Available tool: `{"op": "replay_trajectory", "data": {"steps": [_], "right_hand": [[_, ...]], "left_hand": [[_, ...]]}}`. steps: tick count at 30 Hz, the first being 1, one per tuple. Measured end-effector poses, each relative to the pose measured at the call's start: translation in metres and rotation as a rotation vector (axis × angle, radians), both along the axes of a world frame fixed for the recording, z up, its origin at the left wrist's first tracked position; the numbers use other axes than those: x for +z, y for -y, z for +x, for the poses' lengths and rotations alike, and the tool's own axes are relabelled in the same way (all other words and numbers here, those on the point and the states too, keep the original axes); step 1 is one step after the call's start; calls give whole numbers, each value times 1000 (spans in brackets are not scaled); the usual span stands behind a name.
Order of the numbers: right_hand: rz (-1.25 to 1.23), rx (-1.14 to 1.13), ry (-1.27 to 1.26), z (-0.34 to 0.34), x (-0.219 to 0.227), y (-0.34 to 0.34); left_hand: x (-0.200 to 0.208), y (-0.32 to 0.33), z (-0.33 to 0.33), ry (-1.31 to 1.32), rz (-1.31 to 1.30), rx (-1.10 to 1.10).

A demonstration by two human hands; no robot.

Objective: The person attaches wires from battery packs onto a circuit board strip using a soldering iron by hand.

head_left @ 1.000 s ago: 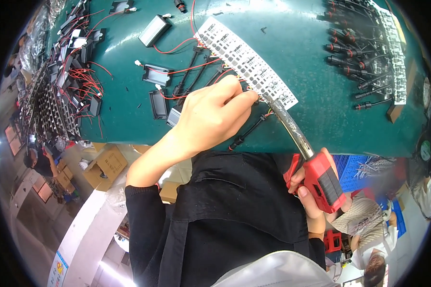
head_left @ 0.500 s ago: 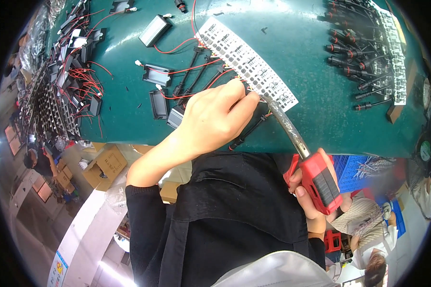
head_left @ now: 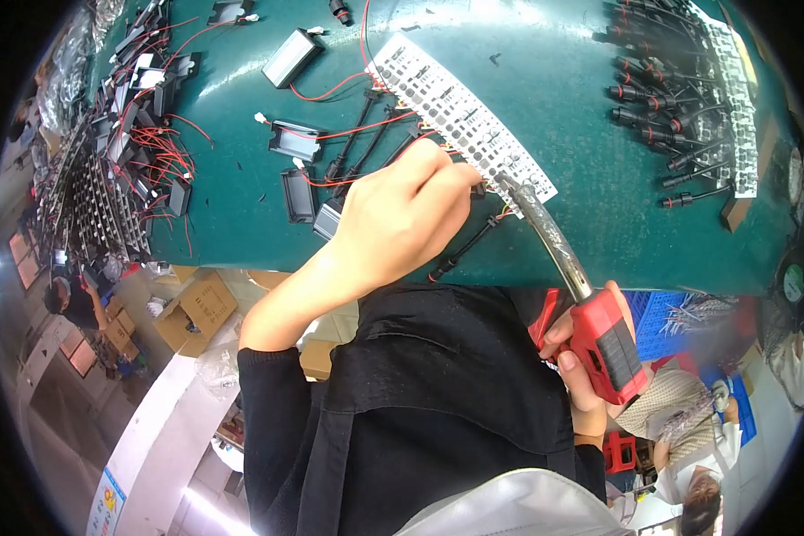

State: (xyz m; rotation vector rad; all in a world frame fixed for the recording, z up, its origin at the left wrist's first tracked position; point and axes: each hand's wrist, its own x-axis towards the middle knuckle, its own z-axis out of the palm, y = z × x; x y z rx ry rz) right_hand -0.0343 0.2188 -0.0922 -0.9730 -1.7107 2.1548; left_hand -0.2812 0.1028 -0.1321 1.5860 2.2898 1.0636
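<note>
My right hand [head_left: 582, 386] is wrapped round the red and black handle of a soldering gun [head_left: 606, 344]. Its long metal barrel slants up to the left, and the tip meets the lower edge of a white circuit board panel [head_left: 456, 112] lined with rows of dark parts. Close by that edge, my left hand [head_left: 395, 214] is closed in a pinch; its fingertips hide whatever they hold. Black cables with plugs [head_left: 463, 250] and red wires run from the panel's near edge. Small dark cases [head_left: 297, 192] with red leads lie left of my left hand.
A heap of cases and red wires [head_left: 143, 152] covers the table's left side. Several black plug cables [head_left: 657, 112] lie beside another white panel [head_left: 743, 134] at the right. A blue crate [head_left: 650, 322] and another person [head_left: 701, 473] are beyond the table edge.
The soldering tip has shifted slightly right, onto the panel's edge, and the handle has moved a little right and down. My left hand has drawn back slightly to the left, still pinched.
</note>
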Motion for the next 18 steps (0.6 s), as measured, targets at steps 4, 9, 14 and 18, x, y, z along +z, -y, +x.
{"op": "replay_trajectory", "data": {"steps": [4,9,14,18], "right_hand": [[4,18,-7,2,-2,1],[25,54,45,0,-2,3],[26,70,18,-1,-6,3],[18,52,35,-3,-4,4]], "left_hand": [[5,-2,3,99,-61,78],[3,-3,5,81,-59,99],[8,-8,6,60,-85,107],[8,-12,5,31,-104,94]]}}
